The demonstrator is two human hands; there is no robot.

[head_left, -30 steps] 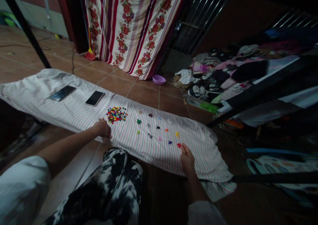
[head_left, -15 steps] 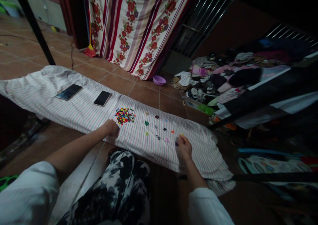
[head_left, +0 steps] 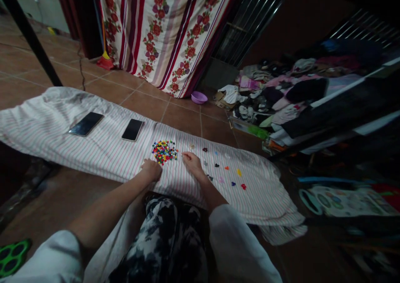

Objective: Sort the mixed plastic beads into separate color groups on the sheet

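Observation:
A pile of small multicoloured beads (head_left: 164, 150) lies on a striped cloth (head_left: 118, 160). My left hand (head_left: 151, 170) rests on the cloth at the near left edge of the pile, fingers curled in; what they may hold is hidden. Just right of the pile is my right hand (head_left: 193, 165), thumb and forefinger pinched together; anything between them is too small to make out. Farther right lie small single-colour groups, among them yellow beads (head_left: 239, 172), red beads (head_left: 243, 186), blue beads (head_left: 233, 184), orange beads (head_left: 226, 167) and black beads (head_left: 216, 165). My right hand covers part of this area.
Two phones, a larger phone (head_left: 86, 123) and a smaller phone (head_left: 133, 130), lie on the cloth to the left. Beyond it, a purple basin (head_left: 199, 97) stands on the tiled floor by a floral curtain (head_left: 171, 33). Heaped clothes (head_left: 281, 91) fill the back right.
My right hand has moved left from the yellow beads to beside the pile, uncovering red beads at the right. My left hand stays by the pile. The whole view has shifted slightly.

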